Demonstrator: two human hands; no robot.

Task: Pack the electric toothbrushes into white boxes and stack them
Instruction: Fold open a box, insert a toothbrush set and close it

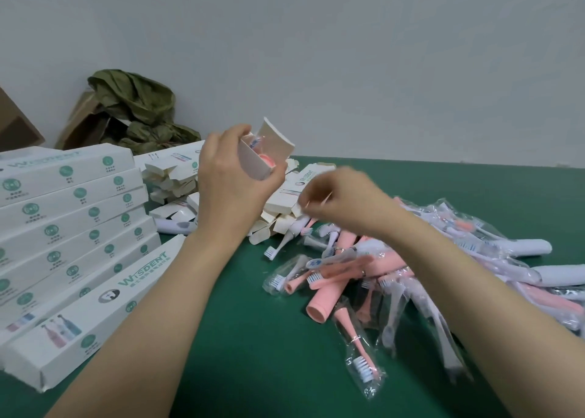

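Two bare forearms reach in from the bottom edge over a green desk (240, 338), and between them, closest in, lies a pink brush head sealed in a clear packet (361, 367). Just beyond it spreads the loose heap of electric toothbrushes (411, 275), pink and white handles and spare heads, most in clear bags, lying under and to the right of the right hand (342, 199). At the near left a closed white box (91, 316) lies slantwise on the desk, leaning against a stepped stack of closed white boxes (72, 211) with green printing. Behind the stack's right end lies a jumble of empty boxes (171, 177) with open flaps. The left hand (231, 177) is raised above this jumble and grips an open white box (256, 161), fingers and thumb curled round its body; the end flap stands up, and a pink toothbrush (264, 161) shows inside the mouth. The right hand hangs well to the right of that box, above the heap's near edge, fingers bunched together, but it is blurred, so I cannot tell whether it holds anything. At the back left, crumpled green material (139, 110) sits on a brown carton (82, 123) against the wall.
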